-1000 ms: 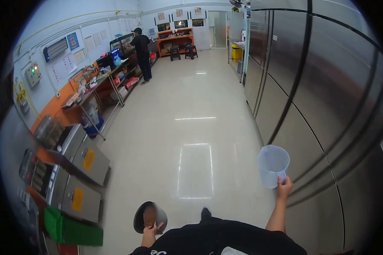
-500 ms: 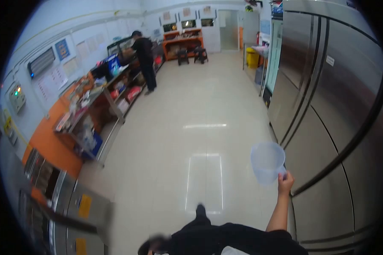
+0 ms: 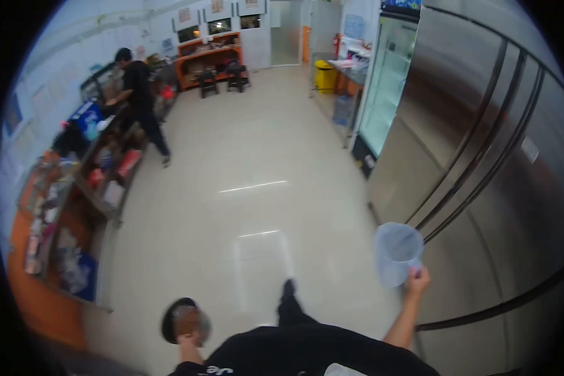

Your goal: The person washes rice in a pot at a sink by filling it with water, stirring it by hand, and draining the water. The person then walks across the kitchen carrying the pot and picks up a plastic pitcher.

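Note:
My right hand (image 3: pixel 418 279) is closed round the handle of a translucent plastic jug (image 3: pixel 395 241), which hangs beside the steel doors at the right. At the lower left, my left hand (image 3: pixel 188 339) grips a round, dark bowl-like container (image 3: pixel 168 322). Something brownish shows in its middle, but blur hides what it is. Both arms are lowered and spread apart, the jug and the container on either side of my body.
Tall steel refrigerators (image 3: pixel 457 156) line the right side, with a glass-door cooler (image 3: pixel 385 81) beyond. A person in black (image 3: pixel 138 88) stands at the cluttered left counter (image 3: pixel 75 182). Further back are black stools (image 3: pixel 237 76), an orange shelf (image 3: pixel 210 59) and a yellow bin (image 3: pixel 324 76).
The view has turned right and moved forward along the floor. My left hand has come up into clear view with the dark container. The jug stays in my right hand.

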